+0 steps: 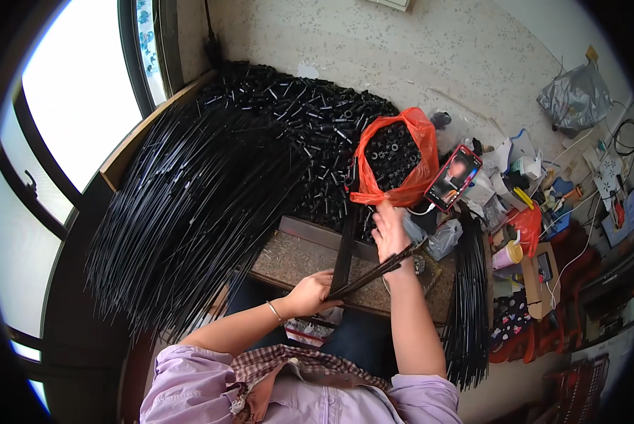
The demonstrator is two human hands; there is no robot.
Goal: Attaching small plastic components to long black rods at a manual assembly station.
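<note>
My left hand point(310, 292), a bracelet on its wrist, is closed at the front edge of the work table. It grips one end of a bundle of thin dark rods point(368, 275), which slants up to the right across my right wrist. A flat black strip point(344, 253) runs from beside that hand up toward the heap. My right hand point(390, 232) has its fingers stretched out, slightly blurred, just below a red plastic bag point(421, 134). Small black ring-like parts point(394, 157) fill the bag. No object shows in the right hand.
A large heap of short black tubular parts point(317, 120) covers the back of the table point(288, 260). Long thin black rods point(189, 191) fan out at left; more rods point(467, 311) hang at right. A propped phone point(453, 178), a cup point(508, 254) and clutter stand right.
</note>
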